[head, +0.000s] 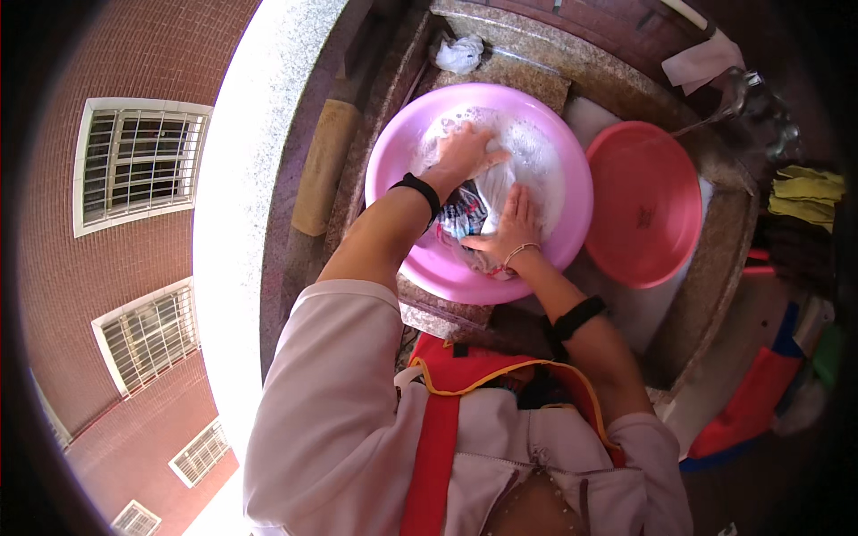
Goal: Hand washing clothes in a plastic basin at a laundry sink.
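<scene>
A round pink plastic basin (pixel 400 261) holds foamy water and a wet bundle of cloth (pixel 462 208), part white, part dark patterned with red and blue. My left hand (pixel 467 153) bears down on the far side of the bundle, its fingers spread and the fingertips dipping into the suds (pixel 533 144). Whether those fingers grip any fabric cannot be told. Flat on the near right side of the bundle rests my right hand (pixel 511 228), thumb apart from the fingers. Foam covers much of the far and right parts of the basin.
A red plastic basin (pixel 643 208) stands right of the pink one inside a stone sink (pixel 704 261). Beyond lies a crumpled white plastic bag (pixel 459 53). Yellow cloths (pixel 806 194) hang at the right. A pale ledge (pixel 295 100) runs along the left.
</scene>
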`<state>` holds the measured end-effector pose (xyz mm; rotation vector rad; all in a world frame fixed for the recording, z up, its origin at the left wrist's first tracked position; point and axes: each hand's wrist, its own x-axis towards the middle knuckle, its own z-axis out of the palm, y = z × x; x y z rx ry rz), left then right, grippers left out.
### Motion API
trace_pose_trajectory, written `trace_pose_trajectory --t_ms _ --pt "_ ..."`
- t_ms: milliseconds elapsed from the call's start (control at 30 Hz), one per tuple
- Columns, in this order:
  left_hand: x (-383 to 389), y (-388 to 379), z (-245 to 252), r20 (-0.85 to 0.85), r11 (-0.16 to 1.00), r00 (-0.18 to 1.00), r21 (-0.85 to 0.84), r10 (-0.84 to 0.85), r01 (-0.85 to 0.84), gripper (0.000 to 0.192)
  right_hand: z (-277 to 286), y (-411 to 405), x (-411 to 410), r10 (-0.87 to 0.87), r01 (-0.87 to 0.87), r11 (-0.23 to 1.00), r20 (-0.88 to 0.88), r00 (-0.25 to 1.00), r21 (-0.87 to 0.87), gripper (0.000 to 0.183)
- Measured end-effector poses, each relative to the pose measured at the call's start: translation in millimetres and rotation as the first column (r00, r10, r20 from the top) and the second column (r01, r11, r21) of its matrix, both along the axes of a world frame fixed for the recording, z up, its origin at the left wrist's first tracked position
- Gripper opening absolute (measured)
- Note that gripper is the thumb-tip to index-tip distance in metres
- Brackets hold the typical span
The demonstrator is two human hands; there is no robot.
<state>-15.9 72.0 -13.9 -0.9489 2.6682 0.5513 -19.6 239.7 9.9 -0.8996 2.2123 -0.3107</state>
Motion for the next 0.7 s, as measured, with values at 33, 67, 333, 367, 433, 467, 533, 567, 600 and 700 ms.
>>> trace_pose_trajectory --t_ms 33,67,333,367,433,467,533,567,600,700 --pt "6.7 -10.5 -5.5 -0.165 0.988 0.986 0.149 -0.026 0.051 0.064 -0.3 -4.2 2.3 -0.061 0.062 0.998 -0.019 0.998 0.012 0.131" --pt "14.6 -18.6 -9.8 -0.323 0.950 0.946 0.285 -0.030 0.127 0.056 -1.2 -7.1 5.0 -0.125 0.126 0.992 -0.033 0.992 0.027 0.131" --pt "67.1 52.5 53.4 -0.345 0.821 0.746 -0.262 -0.570 0.507 0.026 -27.9 -5.1 -9.5 0.051 -0.052 0.991 0.017 0.999 0.125 0.119" --pt "59.4 56.3 39.8 -0.333 0.811 0.742 -0.311 -0.582 0.496 0.025 -48.9 -1.1 -5.4 0.162 -0.157 0.987 -0.229 0.960 0.041 0.115" --pt "50.5 52.0 23.0 -0.212 0.829 0.820 -0.329 -0.532 0.453 0.022 -5.9 -24.8 -8.6 0.293 -0.284 0.928 0.001 0.956 0.242 0.113" --pt "36.8 48.4 13.9 -0.215 0.827 0.816 -0.325 -0.536 0.458 0.022 -8.1 -20.7 -10.3 0.286 -0.278 0.929 0.001 0.958 0.246 0.113" --pt "12.2 33.2 -3.8 -0.153 0.931 0.923 -0.154 -0.353 0.331 0.028 -12.4 -16.4 -8.8 0.065 -0.070 0.996 -0.096 0.993 -0.048 0.116" --pt "-5.5 29.3 -6.9 -0.159 0.928 0.918 -0.149 -0.364 0.342 0.028 -8.2 -17.9 -10.4 0.060 -0.053 0.995 -0.072 0.996 0.085 0.119" --pt "-20.6 25.9 -3.4 0.007 0.938 0.945 -0.115 -0.328 0.326 0.031 -4.4 -17.3 -9.5 0.054 -0.047 0.995 -0.072 0.996 0.090 0.119" --pt "-41.9 0.6 -7.3 0.203 0.958 0.937 0.007 -0.284 0.288 0.037 -2.7 -15.8 -2.7 0.109 -0.102 0.992 -0.093 0.990 0.080 0.124"
